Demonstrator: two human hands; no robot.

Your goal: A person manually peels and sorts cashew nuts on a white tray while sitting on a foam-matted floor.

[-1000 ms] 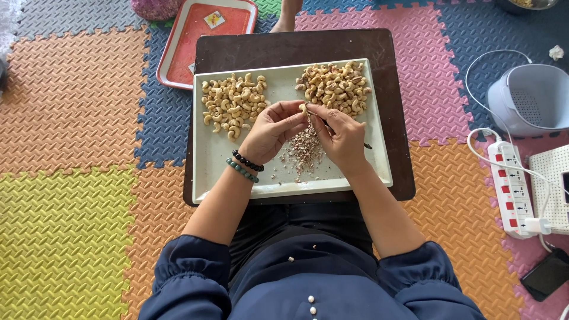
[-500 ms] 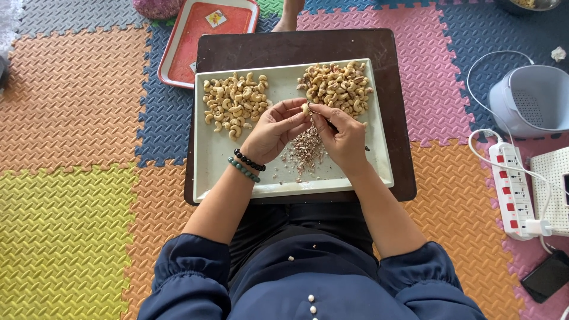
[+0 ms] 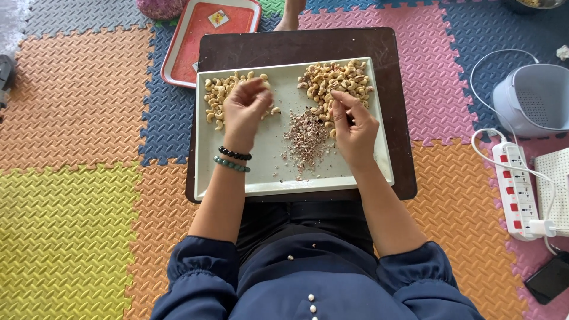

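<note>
A white tray (image 3: 207, 172) rests on a dark brown low table (image 3: 296, 44). It holds pale peeled cashews (image 3: 216, 89) at the back left, browner cashews with skin (image 3: 341, 77) at the back right and a heap of skin flakes (image 3: 305, 139) in the middle. My left hand (image 3: 246, 109), two bead bracelets on its wrist, hovers over the pale pile with fingers curled down; whether it holds a nut is hidden. My right hand (image 3: 354, 127) reaches into the near edge of the brown pile, with a thin dark tool pinched in its fingers.
A red tray (image 3: 201, 35) lies at the back left beside the table. To the right are a grey plastic basket (image 3: 533, 98), a white power strip (image 3: 518, 189) with cable and a dark phone (image 3: 548, 284). Another person's foot (image 3: 290, 15) shows at the top. Coloured foam mats cover the floor.
Both hands were together above the flakes, working on one cashew. They have parted: the left went to the pale pile, the right to the brown pile.
</note>
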